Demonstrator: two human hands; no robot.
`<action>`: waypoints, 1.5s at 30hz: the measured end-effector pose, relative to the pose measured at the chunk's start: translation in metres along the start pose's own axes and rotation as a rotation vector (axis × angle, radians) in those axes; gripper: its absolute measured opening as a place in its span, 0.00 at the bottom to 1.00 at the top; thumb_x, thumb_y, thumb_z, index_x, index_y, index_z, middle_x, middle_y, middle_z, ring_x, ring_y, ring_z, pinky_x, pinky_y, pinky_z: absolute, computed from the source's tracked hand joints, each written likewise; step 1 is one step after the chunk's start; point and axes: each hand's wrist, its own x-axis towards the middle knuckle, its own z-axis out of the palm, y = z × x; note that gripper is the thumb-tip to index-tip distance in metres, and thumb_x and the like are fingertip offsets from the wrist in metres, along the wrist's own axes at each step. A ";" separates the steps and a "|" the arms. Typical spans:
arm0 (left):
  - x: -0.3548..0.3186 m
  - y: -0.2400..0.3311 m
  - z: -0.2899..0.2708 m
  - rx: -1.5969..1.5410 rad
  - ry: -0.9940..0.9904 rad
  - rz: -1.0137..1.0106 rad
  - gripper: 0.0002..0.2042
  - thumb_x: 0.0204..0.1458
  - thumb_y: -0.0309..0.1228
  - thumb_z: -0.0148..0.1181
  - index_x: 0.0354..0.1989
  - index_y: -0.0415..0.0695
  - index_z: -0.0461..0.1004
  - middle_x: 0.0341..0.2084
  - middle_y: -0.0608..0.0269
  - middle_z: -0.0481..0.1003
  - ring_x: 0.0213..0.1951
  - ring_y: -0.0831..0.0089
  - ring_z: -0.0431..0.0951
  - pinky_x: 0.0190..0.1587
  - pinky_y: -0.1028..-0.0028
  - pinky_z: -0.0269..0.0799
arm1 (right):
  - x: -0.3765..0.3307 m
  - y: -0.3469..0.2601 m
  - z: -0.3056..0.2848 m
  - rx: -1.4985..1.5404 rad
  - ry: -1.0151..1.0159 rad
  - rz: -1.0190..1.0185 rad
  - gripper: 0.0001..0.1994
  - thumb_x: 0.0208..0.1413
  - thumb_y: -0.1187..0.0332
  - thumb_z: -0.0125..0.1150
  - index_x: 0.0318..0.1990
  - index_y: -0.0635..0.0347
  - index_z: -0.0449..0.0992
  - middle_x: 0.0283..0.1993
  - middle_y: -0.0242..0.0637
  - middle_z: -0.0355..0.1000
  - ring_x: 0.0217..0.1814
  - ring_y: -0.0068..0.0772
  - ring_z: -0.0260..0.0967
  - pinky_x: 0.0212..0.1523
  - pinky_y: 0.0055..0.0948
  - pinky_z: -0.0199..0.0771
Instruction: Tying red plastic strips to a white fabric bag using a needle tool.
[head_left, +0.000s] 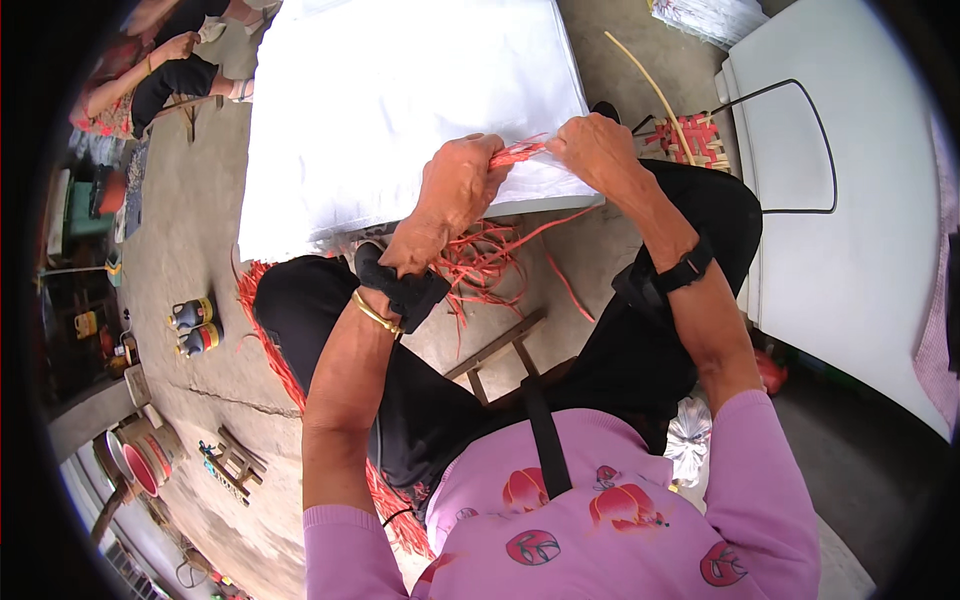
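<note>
Sleeves, pink, enter from the lower edge, with a flower-print pink top at bottom centre. Black trousers above that; a wooden stool shows between the knees at centre frame.

Left hand, upper centre, fingers curled together and clamped on a bundle of red strips. A gold bangle and a black strap sit on that wrist. Right hand, just right of it, fingers pinched shut on the same bundle's other end. The held stretch runs roughly left-right, rising slightly toward the right. Loose strip ends hang below the left hand as a tangle at centre frame, pointing down and right.

More red strips lie on the concrete floor at left, a long band running top to bottom.

White sheet spreads across upper centre, just behind the hands. White rounded box fills the right side, a black cord looping over it. Small red-and-tan woven piece sits upper right between sheet and box, with 1 pale cane strip arcing above it.

2 small bottles, yellow-banded, lie at left. Low wooden stool lower left. Another person sits at far upper left.
</note>
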 end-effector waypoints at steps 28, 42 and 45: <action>0.000 0.022 -0.036 -0.830 0.586 -0.375 0.13 0.51 0.37 0.53 0.21 0.41 0.67 0.13 0.74 0.58 0.19 0.85 0.56 0.20 0.79 0.52 | -0.024 -0.072 -0.036 0.690 0.593 -0.222 0.11 0.40 0.77 0.57 0.33 0.59 0.66 0.25 0.39 0.72 0.27 0.45 0.71 0.28 0.39 0.67; -0.017 0.016 -0.034 -0.962 0.681 -0.403 0.09 0.48 0.29 0.57 0.20 0.44 0.64 0.12 0.73 0.61 0.13 0.84 0.57 0.15 0.81 0.50 | -0.018 -0.081 -0.037 1.107 0.283 -0.368 0.08 0.47 0.73 0.57 0.35 0.64 0.72 0.26 0.42 0.71 0.24 0.39 0.66 0.28 0.30 0.67; -0.016 0.017 -0.037 -0.919 0.721 -0.414 0.07 0.49 0.28 0.56 0.25 0.42 0.64 0.13 0.73 0.61 0.13 0.84 0.58 0.14 0.81 0.52 | -0.009 -0.070 -0.031 1.008 0.591 -0.470 0.06 0.53 0.70 0.54 0.31 0.63 0.73 0.26 0.40 0.71 0.23 0.38 0.67 0.26 0.31 0.66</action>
